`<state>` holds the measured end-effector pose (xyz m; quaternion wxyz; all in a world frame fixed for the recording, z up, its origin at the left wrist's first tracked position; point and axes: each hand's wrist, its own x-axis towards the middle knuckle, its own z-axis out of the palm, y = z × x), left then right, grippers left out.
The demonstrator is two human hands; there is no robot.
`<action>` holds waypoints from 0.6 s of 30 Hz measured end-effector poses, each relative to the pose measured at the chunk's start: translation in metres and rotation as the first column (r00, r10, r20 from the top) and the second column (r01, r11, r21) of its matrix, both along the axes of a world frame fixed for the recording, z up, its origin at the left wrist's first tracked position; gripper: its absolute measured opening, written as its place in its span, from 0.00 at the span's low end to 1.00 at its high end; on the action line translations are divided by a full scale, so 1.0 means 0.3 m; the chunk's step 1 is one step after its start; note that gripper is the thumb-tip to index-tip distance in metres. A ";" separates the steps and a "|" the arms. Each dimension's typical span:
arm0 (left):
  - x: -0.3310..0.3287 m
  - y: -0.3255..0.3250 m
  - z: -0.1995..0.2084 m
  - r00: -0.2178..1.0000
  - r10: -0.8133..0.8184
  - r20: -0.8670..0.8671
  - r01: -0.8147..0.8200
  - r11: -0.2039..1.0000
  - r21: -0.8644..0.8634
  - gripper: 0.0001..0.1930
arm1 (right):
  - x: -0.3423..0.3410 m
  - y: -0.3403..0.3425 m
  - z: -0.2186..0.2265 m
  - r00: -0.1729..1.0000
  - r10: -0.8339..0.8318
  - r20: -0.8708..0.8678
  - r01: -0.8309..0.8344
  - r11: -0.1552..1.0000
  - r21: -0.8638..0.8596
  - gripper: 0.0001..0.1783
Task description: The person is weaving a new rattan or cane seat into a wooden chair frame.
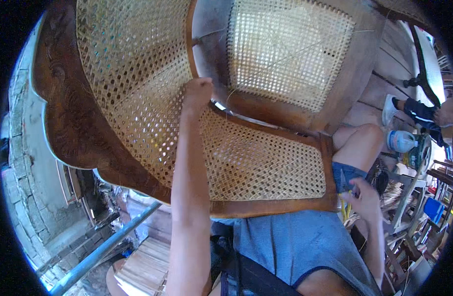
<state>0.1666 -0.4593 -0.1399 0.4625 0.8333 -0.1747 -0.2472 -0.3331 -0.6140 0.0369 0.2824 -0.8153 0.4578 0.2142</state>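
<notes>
A curved chair back with woven cane panels (266, 160) in a brown wooden frame (271, 206) reaches across my lap and up to the left. My left hand (199, 92) is closed in a fist at the inner wooden rail, over the edge of the cane; whatever lies inside its fingers is hidden. At the right end of the frame, beside my thigh, my right hand (365, 198) has its fingers curled. A small yellow object (345, 209) shows just below those fingertips, too blurred to name. Beyond the rail lies the chair seat (285, 111), with an open cane grid and loose strands across it.
A carved wooden crest (64, 98) edges the chair back at left. A blue-grey metal pipe (108, 246) slants at lower left. On the right are a plastic jug (401, 141), another person's shoe (389, 109) and hand (447, 113), and cluttered wooden pieces (409, 207).
</notes>
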 end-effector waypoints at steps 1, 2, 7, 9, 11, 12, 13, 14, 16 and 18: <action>0.008 -0.011 -0.016 0.991 -0.104 0.082 0.092 0.987 0.135 0.14 | -0.016 0.060 -0.021 0.999 0.016 -0.028 -0.018 0.997 -0.072 0.28; 0.000 -0.016 -0.032 0.968 -0.210 0.140 0.167 0.948 0.271 0.14 | -0.056 0.091 -0.056 0.999 -0.042 0.029 0.045 0.992 -0.119 0.29; -0.050 -0.006 -0.223 0.959 -0.259 0.119 0.216 0.932 0.290 0.13 | -0.077 0.120 -0.153 0.965 -0.239 0.110 0.253 0.958 -0.137 0.24; -0.098 -0.024 -0.204 0.969 -0.228 -0.091 0.244 0.934 0.262 0.12 | -0.116 0.093 -0.197 0.979 -0.177 0.099 0.188 0.975 -0.120 0.19; -0.118 -0.026 -0.147 0.987 -0.122 -0.102 0.141 0.966 0.215 0.12 | -0.122 0.082 -0.202 0.978 -0.197 0.073 0.202 0.976 -0.077 0.17; -0.110 -0.034 -0.122 0.976 -0.154 -0.153 0.195 0.931 0.307 0.08 | -0.123 0.070 -0.203 0.976 -0.209 0.054 0.211 0.977 -0.027 0.16; -0.092 -0.040 -0.143 0.977 -0.153 -0.151 0.194 0.932 0.307 0.08 | -0.140 0.029 -0.205 0.976 -0.209 0.055 0.211 0.977 -0.027 0.16; -0.052 -0.003 -0.185 0.948 -0.300 -0.101 0.312 0.829 0.464 0.08 | -0.144 -0.039 -0.212 0.978 -0.180 0.108 0.174 0.983 0.063 0.15; -0.038 0.019 -0.188 0.885 -0.457 -0.083 0.406 0.676 0.615 0.08 | -0.164 -0.161 -0.213 0.872 -0.365 0.327 0.300 0.925 0.233 0.15; -0.067 0.012 -0.105 0.889 -0.440 -0.126 0.411 0.646 0.643 0.09 | -0.089 -0.250 -0.131 0.556 -0.683 0.474 0.466 0.728 0.503 0.18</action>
